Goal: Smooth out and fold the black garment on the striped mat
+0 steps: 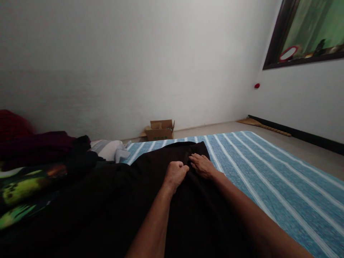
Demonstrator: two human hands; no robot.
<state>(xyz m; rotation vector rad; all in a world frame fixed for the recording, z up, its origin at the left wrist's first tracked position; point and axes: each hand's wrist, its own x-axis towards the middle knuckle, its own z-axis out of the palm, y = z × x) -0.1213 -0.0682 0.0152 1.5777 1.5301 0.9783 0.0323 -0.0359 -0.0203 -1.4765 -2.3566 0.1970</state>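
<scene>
Black garment (150,186): spread flat over the striped blue sheet (268,172), reaching from the bottom of the view up to an edge near the far end of the sheet; it is the landmark for all that follows.
Left hand (176,173): on the upper part of the black garment, curled into a fist, its grip closed on a pinch of the dark cloth.
Right hand (201,165): just beside the left hand, knuckles nearly touching it, lying palm down with the fingers spread and pressing on the black garment close to its far edge; its grip is apart, holding nothing.
Forearms: both run up across the black garment from the bottom of the view.
Striped blue sheet: under the black garment and stretching out bare to its right.
Clothes pile (34,161): to the left of the black garment, with dark red, black and green-patterned cloth heaped together.
White cloth (110,148): just beyond the garment's upper left edge.
Cardboard box (160,129): open, on the floor beyond the garment's far edge, against the wall.
</scene>
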